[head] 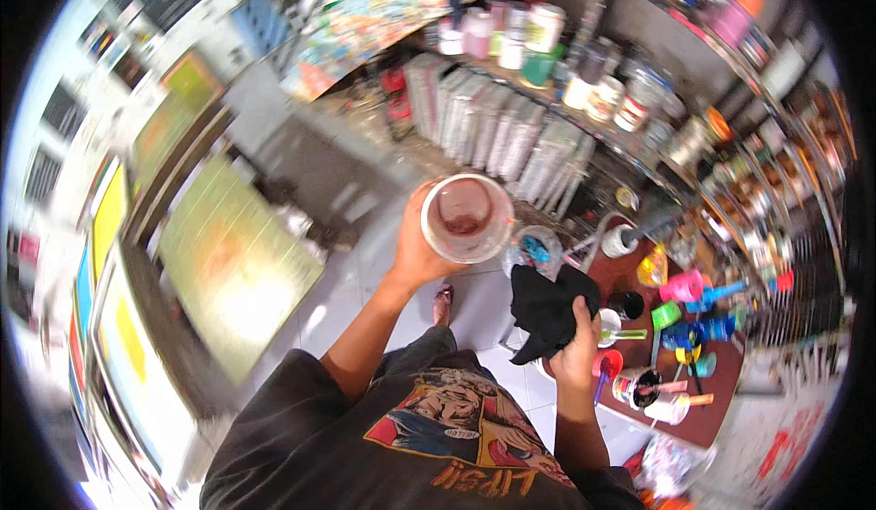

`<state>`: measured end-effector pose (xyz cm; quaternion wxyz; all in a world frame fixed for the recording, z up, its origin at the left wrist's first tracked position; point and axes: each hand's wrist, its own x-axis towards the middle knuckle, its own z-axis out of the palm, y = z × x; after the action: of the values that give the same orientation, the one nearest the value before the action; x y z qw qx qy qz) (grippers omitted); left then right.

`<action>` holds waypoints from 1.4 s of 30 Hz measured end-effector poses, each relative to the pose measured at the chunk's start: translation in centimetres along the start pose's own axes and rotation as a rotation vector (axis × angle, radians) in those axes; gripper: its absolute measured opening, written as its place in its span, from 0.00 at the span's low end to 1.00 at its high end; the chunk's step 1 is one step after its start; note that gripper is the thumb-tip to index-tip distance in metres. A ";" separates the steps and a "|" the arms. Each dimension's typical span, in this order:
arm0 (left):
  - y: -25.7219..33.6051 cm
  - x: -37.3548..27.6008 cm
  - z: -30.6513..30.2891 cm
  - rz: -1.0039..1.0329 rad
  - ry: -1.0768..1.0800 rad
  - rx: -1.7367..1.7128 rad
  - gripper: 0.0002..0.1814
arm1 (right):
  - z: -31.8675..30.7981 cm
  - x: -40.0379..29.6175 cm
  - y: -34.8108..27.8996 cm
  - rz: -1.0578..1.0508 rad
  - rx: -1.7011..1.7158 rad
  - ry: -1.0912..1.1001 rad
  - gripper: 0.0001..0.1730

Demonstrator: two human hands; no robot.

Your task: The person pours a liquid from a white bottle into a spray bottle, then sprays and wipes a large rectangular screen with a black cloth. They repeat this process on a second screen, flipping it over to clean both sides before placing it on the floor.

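My left hand (413,243) is wrapped around the side of a translucent plastic tub (506,236), whose open top faces the camera. Reddish-brown residue stains its bottom and inner wall. Out to the right, my right hand (578,349) grips a black cloth (547,308), thumb on top, the cloth hanging loosely to the left. The tub and the cloth are apart. Just beyond the cloth, a clear plastic bag or container (537,243) holds something blue. The fingers of both hands are partly hidden behind what they hold.
At right, a brown table (712,407) bears paint pots, coloured cups and spatulas. Shelves with jars (544,27) stand behind, above a row of wrapped bundles (479,110). A greenish-yellow panel (233,264) leans at left. Tiled floor (342,305) shows between.
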<state>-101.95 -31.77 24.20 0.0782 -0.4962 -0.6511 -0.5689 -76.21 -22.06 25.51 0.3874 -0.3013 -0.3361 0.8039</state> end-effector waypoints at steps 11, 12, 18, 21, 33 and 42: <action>15.1 -18.3 -19.9 -0.385 0.415 0.101 0.50 | 3.5 -13.1 6.1 0.347 -0.276 -0.400 0.26; 15.7 -19.8 -22.0 -0.403 0.437 0.186 0.50 | 4.0 -13.8 7.1 0.363 -0.291 -0.401 0.26; 12.6 -27.0 -31.5 -0.481 0.636 0.364 0.46 | 8.5 -22.4 12.7 0.363 -0.285 -0.411 0.25; 8.0 -30.7 -34.4 -0.485 0.689 0.324 0.45 | 8.3 -27.8 16.7 0.378 -0.290 -0.454 0.25; 1.5 -34.1 -37.7 -0.737 0.654 0.181 0.51 | 6.1 -40.9 20.6 0.464 -0.431 -0.404 0.18; 15.5 -41.4 -36.1 -0.828 0.414 -0.413 0.52 | 15.0 -39.6 19.3 0.647 -0.519 -1.026 0.17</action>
<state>-86.73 -86.53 19.17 -0.1262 -0.0785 -0.6381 -0.7555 -74.96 -68.52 28.32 -0.1685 -0.0491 -0.5533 0.8143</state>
